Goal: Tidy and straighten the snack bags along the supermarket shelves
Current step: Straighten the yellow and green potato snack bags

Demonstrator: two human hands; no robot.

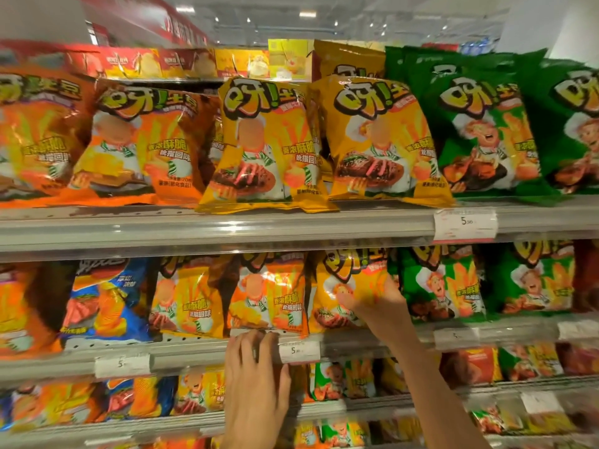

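Note:
Rows of snack bags fill the shelves. On the middle shelf point(201, 350) stands a yellow bag point(343, 280), and my right hand point(379, 306) grips its lower right side, thumb on the front. Left of it an orange bag point(269, 296) stands upright. My left hand point(256, 377) rests at that shelf's front edge just below the orange bag, fingertips touching the bag's bottom, fingers curled over the rail. On the upper shelf point(291, 225) two yellow bags point(262, 140) lean forward over the edge.
Green bags point(479, 131) fill the right of the upper shelf, orange bags point(136, 137) the left. A blue bag point(107, 299) sits among orange ones on the middle shelf. Price tags point(465, 223) hang on the rails. Lower shelves hold smaller bags.

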